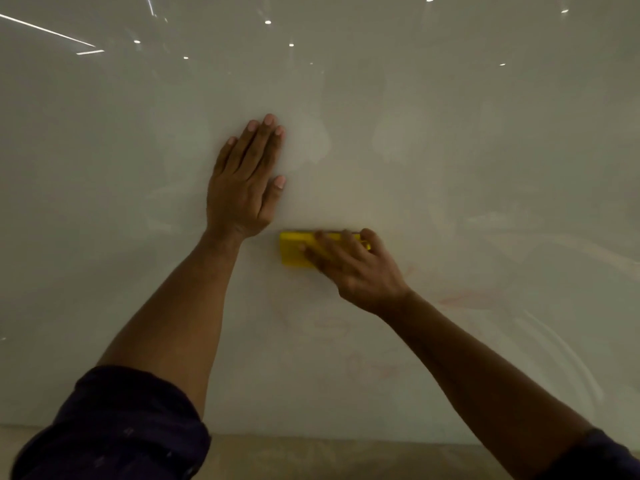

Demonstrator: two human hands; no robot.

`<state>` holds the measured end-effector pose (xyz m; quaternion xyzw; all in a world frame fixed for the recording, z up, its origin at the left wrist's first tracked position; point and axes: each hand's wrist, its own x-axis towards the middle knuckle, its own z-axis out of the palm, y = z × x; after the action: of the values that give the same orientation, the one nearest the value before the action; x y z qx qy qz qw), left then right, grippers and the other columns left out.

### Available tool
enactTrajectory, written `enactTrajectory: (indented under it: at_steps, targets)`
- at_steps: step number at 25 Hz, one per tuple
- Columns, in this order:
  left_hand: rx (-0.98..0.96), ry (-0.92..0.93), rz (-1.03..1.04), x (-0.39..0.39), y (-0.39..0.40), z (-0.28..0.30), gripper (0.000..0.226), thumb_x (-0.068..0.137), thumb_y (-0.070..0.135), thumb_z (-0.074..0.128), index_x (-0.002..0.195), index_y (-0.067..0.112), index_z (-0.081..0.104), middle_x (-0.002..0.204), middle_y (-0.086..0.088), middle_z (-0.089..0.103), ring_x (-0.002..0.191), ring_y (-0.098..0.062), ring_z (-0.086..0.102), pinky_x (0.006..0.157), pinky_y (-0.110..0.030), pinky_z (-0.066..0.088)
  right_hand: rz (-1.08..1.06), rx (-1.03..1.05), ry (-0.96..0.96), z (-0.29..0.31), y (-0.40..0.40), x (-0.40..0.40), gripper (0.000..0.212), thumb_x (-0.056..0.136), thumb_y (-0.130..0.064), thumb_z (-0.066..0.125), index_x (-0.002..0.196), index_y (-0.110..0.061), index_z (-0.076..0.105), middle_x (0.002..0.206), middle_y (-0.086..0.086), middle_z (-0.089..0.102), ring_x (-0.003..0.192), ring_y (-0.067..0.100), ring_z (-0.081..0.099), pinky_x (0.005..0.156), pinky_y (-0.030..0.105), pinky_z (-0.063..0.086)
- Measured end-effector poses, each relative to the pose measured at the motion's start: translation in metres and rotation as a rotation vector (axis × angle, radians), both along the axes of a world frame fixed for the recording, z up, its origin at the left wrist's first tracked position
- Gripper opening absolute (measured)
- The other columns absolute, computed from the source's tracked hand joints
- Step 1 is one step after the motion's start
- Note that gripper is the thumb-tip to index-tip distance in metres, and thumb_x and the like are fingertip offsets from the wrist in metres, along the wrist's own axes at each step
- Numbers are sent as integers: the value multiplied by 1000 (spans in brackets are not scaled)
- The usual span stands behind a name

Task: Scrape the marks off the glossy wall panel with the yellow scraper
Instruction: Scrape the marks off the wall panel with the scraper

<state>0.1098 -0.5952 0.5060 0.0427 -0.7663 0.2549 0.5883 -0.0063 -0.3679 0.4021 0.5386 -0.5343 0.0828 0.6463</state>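
Observation:
A glossy pale wall panel (450, 150) fills the view. My left hand (244, 183) lies flat against it, fingers together and pointing up, holding nothing. Just below and to the right, my right hand (349, 268) presses the yellow scraper (294, 249) flat against the panel; its fingers cover the scraper's right half. Faint reddish marks (464, 297) show on the panel to the right of and below the scraper, with more faint scribbles (367, 367) lower down.
Ceiling lights reflect as bright dots and streaks (48, 31) across the top of the panel. A tan floor strip (311, 455) runs along the panel's bottom edge. My dark rolled sleeves sit at the lower corners.

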Motion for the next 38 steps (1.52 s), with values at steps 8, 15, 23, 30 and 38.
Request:
enactTrajectory:
  at_steps: [8,15,23,30,38]
  targets:
    - [-119,-103,42,19,-28,5,65,110,40,34,169,15,22,176,-3,19,163,-17,14,132,-39,17,49,56,-4,-12,-23,16,43,103,-9,46,137,-23,68,136,14,67,98,36,66,90,50,48]
    - [-23,7,45,27,-42,-9,62,109,36,31,167,15,29,174,-2,25,163,-14,14,131,-37,16,158,156,49,-25,-48,29,35,108,-13,48,132,-20,72,131,15,70,92,34,64,86,47,54]
    - [-103,-95,12,39,-53,1,63,109,32,30,168,14,22,175,-4,20,163,-17,14,132,-38,15,193,181,46,-7,-68,30,44,105,-12,39,135,-23,69,132,12,68,97,31,52,88,45,47]
    - [-100,-65,23,43,-61,2,62,109,31,30,168,13,26,174,-4,23,162,-17,18,132,-38,16,235,150,56,-1,-86,36,38,104,-14,51,137,-22,68,133,13,68,99,32,48,89,46,46]
    - [154,129,42,44,-67,-4,63,109,34,25,167,11,24,175,-8,23,163,-19,17,132,-39,13,208,104,59,11,-93,45,39,107,-14,45,133,-26,71,131,12,70,92,31,60,87,44,48]
